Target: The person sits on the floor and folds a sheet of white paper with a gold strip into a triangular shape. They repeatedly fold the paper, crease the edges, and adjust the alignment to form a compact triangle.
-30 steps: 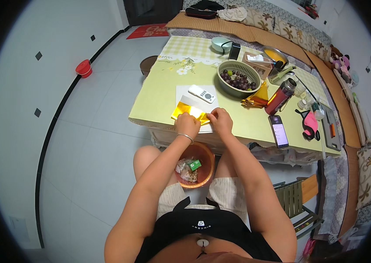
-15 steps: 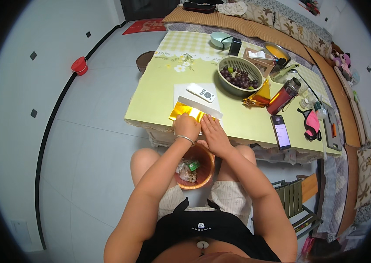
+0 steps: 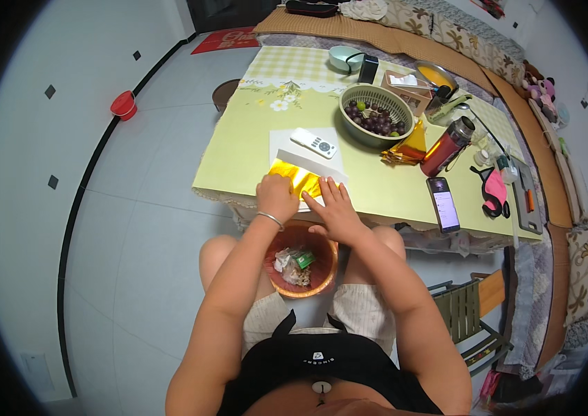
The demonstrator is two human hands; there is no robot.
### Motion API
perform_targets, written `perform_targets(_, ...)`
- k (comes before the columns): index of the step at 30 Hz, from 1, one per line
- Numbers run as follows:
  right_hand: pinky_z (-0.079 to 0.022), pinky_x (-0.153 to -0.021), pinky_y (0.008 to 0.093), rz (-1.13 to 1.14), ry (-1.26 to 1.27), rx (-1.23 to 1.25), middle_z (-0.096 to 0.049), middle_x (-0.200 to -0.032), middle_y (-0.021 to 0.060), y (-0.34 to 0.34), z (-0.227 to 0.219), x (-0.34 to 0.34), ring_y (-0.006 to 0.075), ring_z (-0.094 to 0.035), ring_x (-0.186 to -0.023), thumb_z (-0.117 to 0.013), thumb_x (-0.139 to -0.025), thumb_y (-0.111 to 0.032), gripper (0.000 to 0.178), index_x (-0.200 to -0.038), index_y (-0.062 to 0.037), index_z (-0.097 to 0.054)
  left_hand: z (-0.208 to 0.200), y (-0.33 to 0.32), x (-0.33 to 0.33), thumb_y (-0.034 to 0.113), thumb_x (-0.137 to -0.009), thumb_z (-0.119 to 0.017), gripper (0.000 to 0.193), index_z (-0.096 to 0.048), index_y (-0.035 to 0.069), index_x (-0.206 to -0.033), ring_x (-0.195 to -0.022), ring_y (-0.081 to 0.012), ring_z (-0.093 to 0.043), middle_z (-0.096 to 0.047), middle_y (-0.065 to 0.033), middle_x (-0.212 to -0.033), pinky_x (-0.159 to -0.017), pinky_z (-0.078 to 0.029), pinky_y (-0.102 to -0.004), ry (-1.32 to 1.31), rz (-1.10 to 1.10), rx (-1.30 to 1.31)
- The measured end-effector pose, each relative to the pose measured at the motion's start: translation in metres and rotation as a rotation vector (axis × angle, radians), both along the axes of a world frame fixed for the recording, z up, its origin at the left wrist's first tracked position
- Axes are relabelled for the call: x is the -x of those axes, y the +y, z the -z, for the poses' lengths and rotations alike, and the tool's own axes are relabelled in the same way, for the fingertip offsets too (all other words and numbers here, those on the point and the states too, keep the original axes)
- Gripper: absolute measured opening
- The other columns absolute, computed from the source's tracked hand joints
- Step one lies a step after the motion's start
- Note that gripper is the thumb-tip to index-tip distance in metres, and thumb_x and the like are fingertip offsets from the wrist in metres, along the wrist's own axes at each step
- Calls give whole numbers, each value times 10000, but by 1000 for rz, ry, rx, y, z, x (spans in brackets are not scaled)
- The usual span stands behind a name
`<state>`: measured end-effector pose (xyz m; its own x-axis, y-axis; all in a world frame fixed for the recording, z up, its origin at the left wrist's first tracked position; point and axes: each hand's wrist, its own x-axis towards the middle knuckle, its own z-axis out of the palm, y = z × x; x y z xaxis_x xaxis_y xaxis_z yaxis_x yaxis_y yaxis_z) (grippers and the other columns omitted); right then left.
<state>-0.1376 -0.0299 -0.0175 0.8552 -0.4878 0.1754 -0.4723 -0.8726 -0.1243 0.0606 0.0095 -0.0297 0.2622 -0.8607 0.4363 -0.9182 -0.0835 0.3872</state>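
A shiny sheet of gold foil paper lies at the table's near edge, on white paper. My left hand is closed, its curled fingers at the foil's left part; the fingertips are hidden. My right hand rests flat with fingers spread over the foil's right end. Just beyond, a white remote control sits on the white paper. Folded gold foil pieces stand farther right, next to a red thermos.
A colander of grapes stands behind the foil. To the right are a phone, a pink-and-black eye mask and a grey tray. A bin holding scraps is between my knees. A folding chair stands at lower right.
My left hand has shifted left along the foil, away from my right hand. My right hand's fingers have spread, and more of the foil shows between the hands.
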Motion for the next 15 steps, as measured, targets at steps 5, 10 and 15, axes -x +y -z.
perform_targets(5,-179,-1193,563,-27,-24,-62,-235,-1574,299,-4,0,5,464,-217,-1468,-789,-787,-375,814,-1504,-303,-411,-10,21,-39,-4,-661,-594,324,-700,73,-957,-1040,-342,-583,-653,-122,-1001,-914,-442,-460,-143,207,44)
perform_targets(10,-185,-1198,553,-111,-103,-160,-279,-1580,244,-19,1,19,428,-247,-1469,-733,-838,-377,593,-1403,-335,-556,-2,33,-50,48,-723,-670,273,-718,101,-986,-1076,-297,-574,-649,-87,-1058,-985,-416,-482,-238,350,121)
perform_targets(15,-188,-1201,554,-113,-220,-223,-434,-1510,199,-31,7,22,396,-333,-1439,-674,-880,-359,396,-1272,-304,-682,5,42,-60,41,-742,-689,232,-719,94,-966,-1033,-281,-614,-678,-66,-988,-964,-449,-442,-133,415,153)
